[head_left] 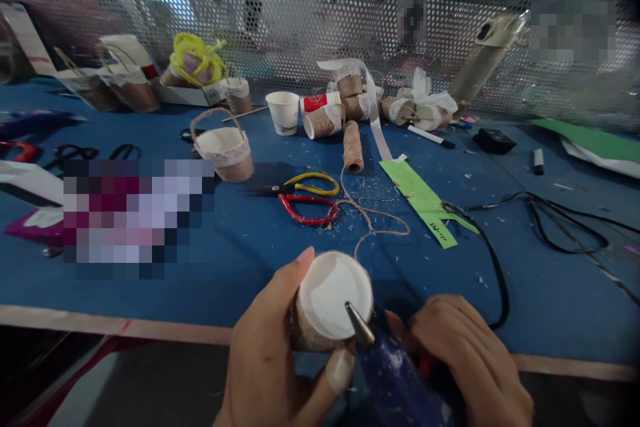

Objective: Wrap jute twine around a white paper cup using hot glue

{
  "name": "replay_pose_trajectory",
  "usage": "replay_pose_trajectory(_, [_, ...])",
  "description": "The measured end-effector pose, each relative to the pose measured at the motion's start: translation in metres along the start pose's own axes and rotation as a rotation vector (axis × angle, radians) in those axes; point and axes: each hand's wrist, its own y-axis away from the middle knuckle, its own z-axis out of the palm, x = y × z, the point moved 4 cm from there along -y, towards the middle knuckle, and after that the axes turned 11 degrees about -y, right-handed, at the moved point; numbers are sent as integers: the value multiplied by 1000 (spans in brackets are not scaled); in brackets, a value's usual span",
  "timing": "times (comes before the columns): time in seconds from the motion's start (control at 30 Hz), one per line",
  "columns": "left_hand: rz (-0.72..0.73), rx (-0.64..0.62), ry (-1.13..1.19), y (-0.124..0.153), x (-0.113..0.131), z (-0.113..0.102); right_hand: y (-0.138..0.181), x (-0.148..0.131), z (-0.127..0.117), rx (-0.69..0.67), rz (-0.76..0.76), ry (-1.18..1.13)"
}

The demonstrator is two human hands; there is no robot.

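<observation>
My left hand (273, 353) is closed around a paper cup (327, 293), its side wrapped in brown twine and its white round end tilted up toward me. In my right hand (467, 353) is a blue glue gun (400, 373); its metal nozzle overlaps the white end of the cup, and I cannot tell whether it touches. A strand of twine (370, 230) runs from the cup back to a twine spool (353, 147). Scissors (310, 197) with one yellow and one red handle lie open just beyond the cup.
A twine-wrapped basket cup (235, 157) with a handle stands at left. Behind are a plain paper cup (283, 113) and several wrapped cups. Green paper (420, 203), a black cord (500, 267) and a marker (430, 137) lie right. A perforated metal screen (310, 27) closes the back.
</observation>
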Motion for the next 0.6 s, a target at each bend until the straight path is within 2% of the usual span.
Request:
replay_pose_trajectory(0.17, [-5, -3, 27, -2, -1, 0, 2, 2, 1, 35, 6, 4])
replay_pose_trajectory(0.4, [0, 21, 0, -1, -6, 1, -2, 3, -1, -1, -24, -2])
replay_pose_trajectory(0.53, [-2, 35, -19, 1, -8, 2, -4, 2, 0, -66, -53, -1])
replay_pose_trajectory(0.6, [-9, 35, -29, 1, -9, 2, -4, 2, -3, -6, -44, 17])
